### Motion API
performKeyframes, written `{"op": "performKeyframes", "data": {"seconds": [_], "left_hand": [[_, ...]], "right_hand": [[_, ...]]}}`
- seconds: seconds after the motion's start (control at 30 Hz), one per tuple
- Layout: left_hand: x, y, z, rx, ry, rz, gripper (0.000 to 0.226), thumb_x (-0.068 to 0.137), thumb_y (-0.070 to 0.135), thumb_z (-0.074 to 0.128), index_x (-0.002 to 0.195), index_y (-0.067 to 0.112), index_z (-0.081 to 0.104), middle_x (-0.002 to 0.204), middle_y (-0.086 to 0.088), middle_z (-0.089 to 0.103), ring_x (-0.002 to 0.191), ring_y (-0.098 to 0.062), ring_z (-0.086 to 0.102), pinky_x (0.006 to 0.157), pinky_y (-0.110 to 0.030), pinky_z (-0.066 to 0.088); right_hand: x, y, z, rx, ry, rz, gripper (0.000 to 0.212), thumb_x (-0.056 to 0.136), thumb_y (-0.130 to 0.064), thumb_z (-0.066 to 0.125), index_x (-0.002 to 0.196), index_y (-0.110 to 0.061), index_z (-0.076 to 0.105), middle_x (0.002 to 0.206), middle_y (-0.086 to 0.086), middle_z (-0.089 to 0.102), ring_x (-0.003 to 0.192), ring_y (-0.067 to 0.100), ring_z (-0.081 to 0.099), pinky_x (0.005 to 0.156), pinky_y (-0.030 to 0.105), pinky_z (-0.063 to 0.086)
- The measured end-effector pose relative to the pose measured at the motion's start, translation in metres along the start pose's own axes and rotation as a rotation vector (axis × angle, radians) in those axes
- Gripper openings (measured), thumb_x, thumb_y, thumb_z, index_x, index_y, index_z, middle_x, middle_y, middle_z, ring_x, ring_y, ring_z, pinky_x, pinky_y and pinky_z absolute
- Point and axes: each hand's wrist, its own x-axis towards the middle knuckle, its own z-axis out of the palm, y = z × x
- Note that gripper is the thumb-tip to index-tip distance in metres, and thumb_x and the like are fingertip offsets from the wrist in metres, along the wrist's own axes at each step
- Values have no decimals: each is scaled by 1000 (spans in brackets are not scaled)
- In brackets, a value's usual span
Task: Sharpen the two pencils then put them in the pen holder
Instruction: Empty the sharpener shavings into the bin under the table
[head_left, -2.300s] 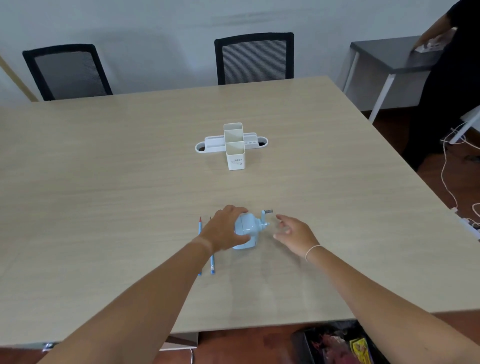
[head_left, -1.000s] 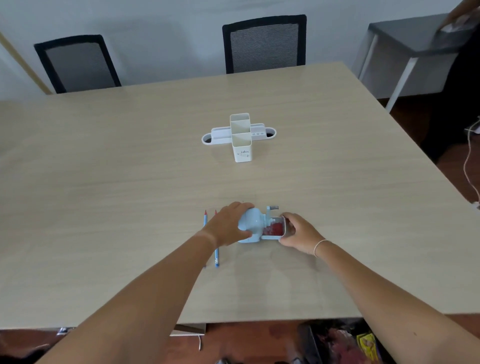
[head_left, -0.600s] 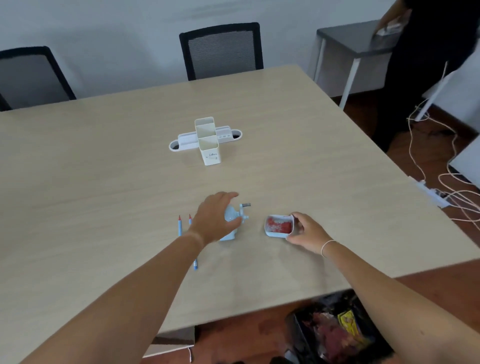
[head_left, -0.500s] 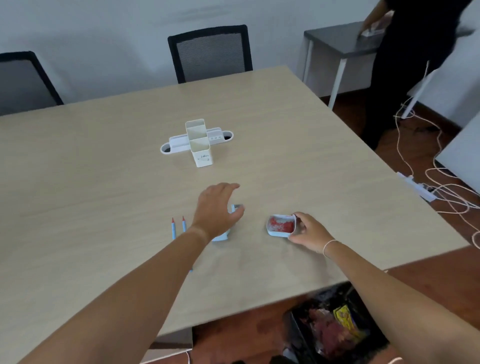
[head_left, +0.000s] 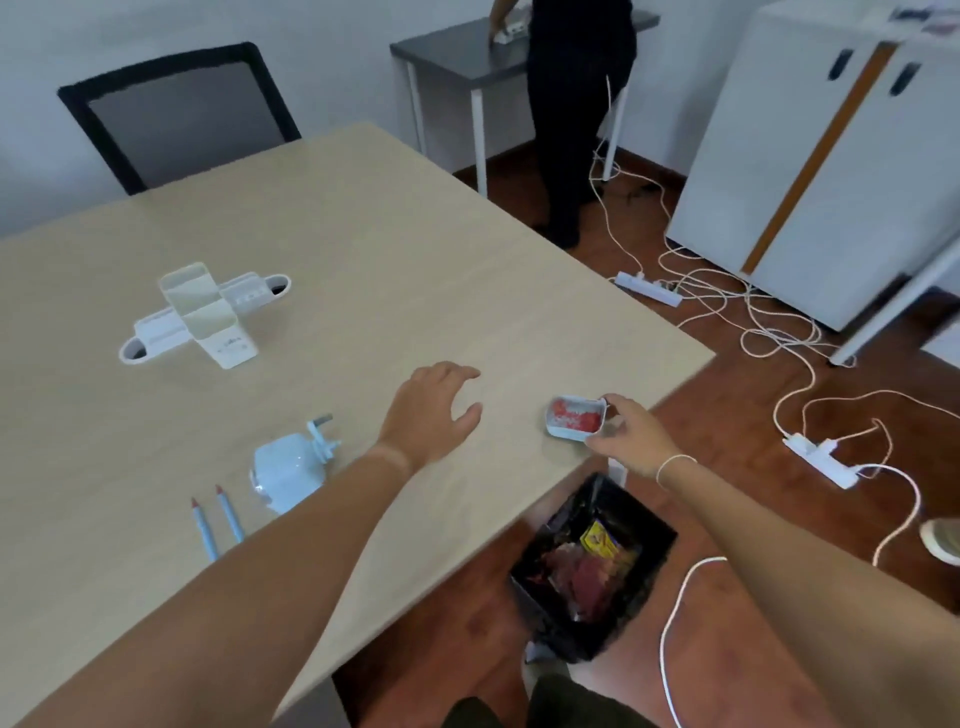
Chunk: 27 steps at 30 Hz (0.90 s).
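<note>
Pencils (head_left: 217, 519), two of them, blue with red tips, lie side by side and nearly parallel close to the table's (head_left: 363, 249) near edge, tips pointing toward the far side; the forearm of the left hand (head_left: 431, 415) covers their lower ends. Just beside them, toward the right edge, sits one pale blue sharpener (head_left: 291, 470) with its crank handle sticking up at the back. It touches neither pencil, and no hand is on it.

One white pen holder (head_left: 208, 314) stands well apart from the pencils, toward the far left of the table: a tall two-compartment box crossed by a low tray with a rounded opening at each end.

The left hand hovers over the wood between sharpener and right edge, palm down, fingers loosely spread and relaxed, grasping nothing. The right hand (head_left: 631, 434) is at the table's near right corner, thumb and fingertips pinching one small shavings drawer (head_left: 575, 417), white and filled with red shavings, held at the very edge of the table.

Below that corner, on the floor, stands one bin (head_left: 592, 566) lined with a black bag and holding colourful scraps. One black mesh chair (head_left: 176, 114) stands at the far edge. A second person (head_left: 576, 104) in dark clothes stands at one grey side table (head_left: 452, 57).
</note>
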Motion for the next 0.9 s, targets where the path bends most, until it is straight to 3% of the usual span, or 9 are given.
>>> {"op": "performKeyframes", "data": {"seconds": [0.17, 0.3, 0.37, 0.43, 0.53, 0.6, 0.7, 0.8, 0.9], "left_hand": [[14, 32, 34, 24, -144, 147, 55, 80, 43, 41, 130, 21, 52, 131, -1, 56, 122, -27, 49, 102, -35, 39], [22, 51, 60, 48, -227, 237, 44, 91, 34, 51, 133, 21, 49, 136, 0, 52, 126, -25, 45, 104, -34, 36], [26, 57, 72, 55, -259, 275, 45, 90, 33, 51, 133, 20, 49, 136, -1, 52, 126, -25, 45, 104, -35, 36], [29, 62, 82, 76, -297, 301, 51, 86, 38, 46, 133, 19, 49, 136, -2, 52, 125, -27, 45, 104, -36, 36], [35, 66, 98, 116, -337, 312, 58, 82, 42, 40, 134, 20, 48, 141, -6, 47, 129, -29, 43, 108, -38, 34], [39, 65, 110, 151, -308, 352, 59, 81, 45, 38, 131, 19, 52, 140, -11, 49, 125, -33, 47, 106, -40, 38], [44, 62, 129, 213, -279, 402, 55, 81, 46, 40, 127, 19, 56, 136, -13, 54, 120, -35, 54, 103, -42, 44], [46, 60, 142, 254, -248, 401, 52, 86, 48, 40, 130, 23, 52, 142, -9, 49, 126, -34, 48, 107, -44, 39], [46, 56, 147, 238, -196, 413, 51, 87, 46, 39, 132, 26, 51, 143, -6, 48, 128, -32, 44, 108, -42, 32]], "right_hand": [[-39, 51, -35, 10, 232, 99, 45, 70, -13, 73, 112, -13, 55, 106, 7, 57, 87, 19, 51, 76, 29, 38], [-66, 90, -36, 44, 287, 222, 45, 69, -12, 73, 110, -10, 56, 106, 8, 57, 86, 18, 51, 77, 28, 39], [-75, 105, -29, 49, 275, 264, 45, 68, -9, 73, 110, -9, 56, 105, 9, 58, 80, 16, 51, 72, 21, 39], [-80, 117, -17, 71, 244, 307, 42, 68, -5, 72, 107, -6, 57, 99, 9, 57, 68, 9, 50, 58, 8, 37], [-83, 132, 6, 91, 214, 345, 39, 66, -1, 72, 103, -3, 59, 96, 12, 60, 68, 14, 51, 54, 12, 39], [-82, 142, 23, 115, 184, 381, 40, 66, 1, 73, 103, 0, 59, 92, 10, 58, 68, 15, 51, 60, 9, 42], [-76, 159, 45, 160, 109, 425, 40, 66, 0, 72, 103, -2, 58, 94, 12, 60, 80, 23, 55, 80, 38, 50], [-68, 174, 63, 191, 11, 463, 42, 69, -5, 69, 106, -18, 55, 98, 6, 62, 85, 20, 56, 74, 29, 46], [-55, 189, 79, 120, -50, 509, 39, 69, -18, 69, 106, -17, 56, 102, 7, 65, 86, 24, 59, 68, 24, 40]]}}
